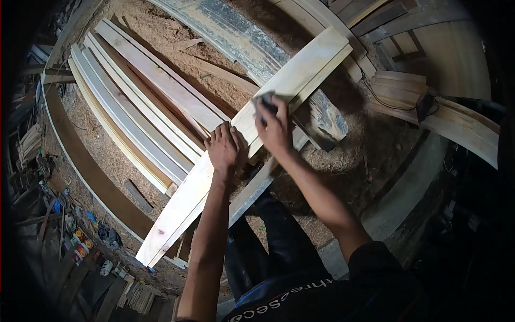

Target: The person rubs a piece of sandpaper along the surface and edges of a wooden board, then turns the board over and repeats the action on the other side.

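A long pale wooden plank (185, 206) with a stepped edge lies diagonally in front of me, from lower left to upper right. My left hand (223, 148) is on the plank near its middle, fingers bent over the far edge and gripping it. Further up the board, my right hand (274, 126) is closed around a small dark sanding block (264, 105), which rests against the plank's face. The block is slightly blurred and partly covered by my fingers. Under the plank's upper part runs a thick, worn timber beam (236, 40).
Several planed boards (145, 107) lie side by side at left on sawdust-covered ground (155, 40). More moulded wood pieces (399, 88) with a dark cable lie at right. Cans and scraps (83, 247) clutter the lower left. A narrow timber (255, 188) passes beneath my arms.
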`<state>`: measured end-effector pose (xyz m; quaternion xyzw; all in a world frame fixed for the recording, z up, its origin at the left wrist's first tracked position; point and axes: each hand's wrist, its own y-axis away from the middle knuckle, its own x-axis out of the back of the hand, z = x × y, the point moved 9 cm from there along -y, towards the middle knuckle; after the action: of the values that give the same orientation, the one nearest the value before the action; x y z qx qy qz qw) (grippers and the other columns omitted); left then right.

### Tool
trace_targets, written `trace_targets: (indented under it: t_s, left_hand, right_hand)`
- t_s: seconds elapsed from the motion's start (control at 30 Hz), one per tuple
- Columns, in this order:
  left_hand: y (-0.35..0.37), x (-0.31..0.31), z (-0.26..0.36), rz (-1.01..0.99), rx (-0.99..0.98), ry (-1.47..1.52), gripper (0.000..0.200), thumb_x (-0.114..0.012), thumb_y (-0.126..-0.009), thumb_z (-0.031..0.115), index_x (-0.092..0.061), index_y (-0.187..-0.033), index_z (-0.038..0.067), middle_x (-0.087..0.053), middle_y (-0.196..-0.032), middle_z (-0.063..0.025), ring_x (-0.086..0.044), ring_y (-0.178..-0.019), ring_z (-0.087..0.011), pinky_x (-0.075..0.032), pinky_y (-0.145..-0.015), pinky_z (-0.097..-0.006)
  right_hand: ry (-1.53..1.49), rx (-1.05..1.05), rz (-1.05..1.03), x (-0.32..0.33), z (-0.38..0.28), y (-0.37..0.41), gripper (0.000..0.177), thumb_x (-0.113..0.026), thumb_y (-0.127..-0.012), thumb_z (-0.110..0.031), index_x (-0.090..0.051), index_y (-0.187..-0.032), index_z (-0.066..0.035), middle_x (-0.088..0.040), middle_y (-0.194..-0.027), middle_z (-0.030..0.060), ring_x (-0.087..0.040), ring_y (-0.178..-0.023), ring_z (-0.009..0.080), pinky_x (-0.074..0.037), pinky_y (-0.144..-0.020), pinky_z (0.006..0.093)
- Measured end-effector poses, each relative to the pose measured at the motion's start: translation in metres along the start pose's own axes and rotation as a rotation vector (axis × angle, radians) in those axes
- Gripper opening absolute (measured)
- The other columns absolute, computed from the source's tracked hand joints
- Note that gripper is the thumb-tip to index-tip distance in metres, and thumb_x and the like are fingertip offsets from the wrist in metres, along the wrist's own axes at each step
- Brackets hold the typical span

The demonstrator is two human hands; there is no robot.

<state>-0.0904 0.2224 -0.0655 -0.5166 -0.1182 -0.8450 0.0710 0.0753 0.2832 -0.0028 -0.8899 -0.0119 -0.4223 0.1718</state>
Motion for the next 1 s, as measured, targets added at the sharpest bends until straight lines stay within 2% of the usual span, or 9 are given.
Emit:
trace_targets:
  t_s: [0.13, 0.27, 0.4, 0.57, 0.6, 0.8, 0.93, 0.97, 1.0]
  left_hand:
    - [-0.018, -0.007, 0.011, -0.038, -0.038, 0.010, 0.039, -0.043, -0.107, 0.035, -0.061, -0.129, 0.009, -0.068, -0.123, -0.0151, -0.063, -0.116, -0.0348, -0.043, -0.102, -0.0509]
    - [-0.016, -0.002, 0.014, -0.013, -0.023, 0.054, 0.039, -0.044, -0.106, 0.035, -0.064, -0.126, 0.008, -0.069, -0.120, -0.0169, -0.064, -0.114, -0.0363, -0.047, -0.099, -0.0511]
    - [-0.017, 0.004, 0.018, -0.038, -0.008, 0.052, 0.039, -0.045, -0.106, 0.035, -0.063, -0.127, 0.007, -0.069, -0.120, -0.0176, -0.065, -0.113, -0.0364, -0.047, -0.099, -0.0504]
    - [-0.015, -0.002, 0.014, -0.050, 0.001, 0.088, 0.040, -0.046, -0.106, 0.036, -0.063, -0.128, 0.007, -0.069, -0.121, -0.0173, -0.064, -0.115, -0.0359, -0.045, -0.102, -0.0490]
    - [-0.013, 0.001, 0.016, -0.017, -0.029, 0.076, 0.041, -0.046, -0.106, 0.036, -0.062, -0.130, 0.007, -0.068, -0.122, -0.0171, -0.063, -0.117, -0.0354, -0.044, -0.103, -0.0484]
    - [0.004, 0.013, 0.006, 0.024, -0.065, 0.109, 0.044, -0.048, -0.102, 0.034, -0.058, -0.132, 0.003, -0.065, -0.125, -0.0170, -0.060, -0.119, -0.0338, -0.040, -0.107, -0.0471]
    - [0.003, 0.012, 0.005, 0.035, -0.089, 0.110, 0.045, -0.047, -0.103, 0.034, -0.056, -0.135, 0.003, -0.065, -0.126, -0.0176, -0.060, -0.119, -0.0343, -0.041, -0.106, -0.0469]
    - [0.006, 0.011, 0.003, 0.024, -0.098, 0.090, 0.046, -0.046, -0.103, 0.034, -0.055, -0.137, 0.003, -0.065, -0.126, -0.0177, -0.060, -0.119, -0.0342, -0.041, -0.106, -0.0468]
    - [0.008, 0.009, 0.001, 0.027, -0.092, 0.094, 0.046, -0.046, -0.103, 0.034, -0.055, -0.137, 0.003, -0.065, -0.126, -0.0177, -0.060, -0.119, -0.0342, -0.041, -0.106, -0.0468]
  right_hand:
    - [-0.011, 0.037, -0.071, -0.009, -0.002, 0.020, 0.046, -0.077, -0.089, -0.012, -0.067, -0.133, -0.008, -0.053, -0.128, 0.0242, -0.056, -0.121, 0.0431, -0.047, -0.101, 0.0494]
    - [0.002, 0.004, 0.046, 0.007, 0.031, -0.028, 0.044, -0.077, -0.089, -0.010, -0.067, -0.131, -0.004, -0.053, -0.129, 0.0238, -0.055, -0.120, 0.0427, -0.047, -0.102, 0.0476]
    - [-0.026, -0.001, 0.043, 0.005, 0.025, -0.024, 0.044, -0.077, -0.088, -0.012, -0.068, -0.131, -0.004, -0.053, -0.128, 0.0229, -0.054, -0.121, 0.0422, -0.045, -0.103, 0.0491]
    - [-0.044, 0.069, -0.109, -0.013, -0.012, 0.033, 0.050, -0.078, -0.083, -0.013, -0.069, -0.132, -0.013, -0.051, -0.132, 0.0212, -0.051, -0.125, 0.0420, -0.041, -0.105, 0.0540]
    - [-0.062, 0.081, -0.112, -0.009, -0.013, 0.027, 0.050, -0.080, -0.085, -0.010, -0.068, -0.133, -0.010, -0.050, -0.133, 0.0218, -0.055, -0.122, 0.0418, -0.046, -0.104, 0.0495]
    - [0.037, -0.015, -0.007, 0.006, 0.021, -0.017, 0.043, -0.076, -0.089, -0.013, -0.066, -0.130, -0.003, -0.052, -0.130, 0.0229, -0.052, -0.124, 0.0414, -0.044, -0.105, 0.0507]
    - [0.018, 0.027, -0.009, -0.002, -0.006, 0.021, 0.046, -0.079, -0.087, -0.015, -0.066, -0.130, -0.004, -0.050, -0.131, 0.0224, -0.050, -0.125, 0.0426, -0.043, -0.105, 0.0511]
    - [0.048, 0.074, -0.030, -0.005, -0.020, 0.035, 0.048, -0.076, -0.088, -0.015, -0.065, -0.134, -0.008, -0.048, -0.135, 0.0231, -0.053, -0.123, 0.0439, -0.044, -0.103, 0.0537]
    - [-0.073, 0.037, -0.066, -0.013, -0.026, 0.048, 0.049, -0.076, -0.088, -0.014, -0.064, -0.135, -0.009, -0.046, -0.138, 0.0238, -0.052, -0.126, 0.0444, -0.044, -0.104, 0.0541]
